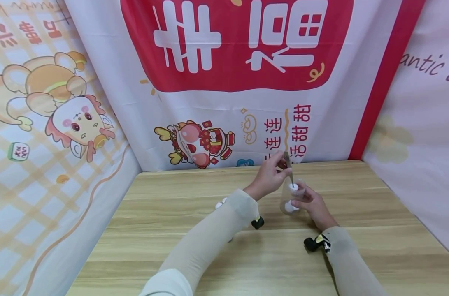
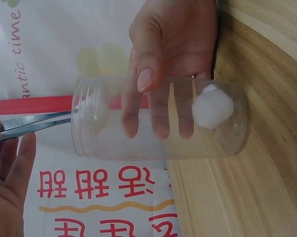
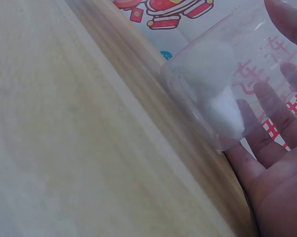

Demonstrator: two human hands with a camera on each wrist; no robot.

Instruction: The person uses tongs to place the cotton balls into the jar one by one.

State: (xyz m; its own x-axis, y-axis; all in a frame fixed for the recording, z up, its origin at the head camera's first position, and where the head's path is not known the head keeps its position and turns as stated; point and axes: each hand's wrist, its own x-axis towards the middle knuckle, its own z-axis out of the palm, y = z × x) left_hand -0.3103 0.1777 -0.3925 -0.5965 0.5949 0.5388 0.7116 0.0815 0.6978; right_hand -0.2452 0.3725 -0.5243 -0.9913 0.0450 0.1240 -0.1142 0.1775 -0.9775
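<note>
My left hand (image 1: 270, 174) pinches a pair of metal tweezers (image 1: 288, 164), which point down into the mouth of a clear plastic jar (image 2: 104, 143). In the head view a white cotton ball (image 1: 293, 187) shows at the tweezer tips. My right hand (image 1: 315, 207) grips the jar around its side, thumb on one side and fingers behind the clear wall. More white cotton (image 3: 222, 116) lies at the jar's bottom, seen through the wall in both wrist views. The jar stands upright on the table in the head view.
Several white cotton balls (image 1: 221, 202) lie on the wooden table (image 1: 165, 230), partly hidden behind the left sleeve (image 1: 209, 238). Printed cloth (image 1: 228, 98) hangs along the table's back and sides. Small black cameras (image 1: 311, 244) are worn at the wrists.
</note>
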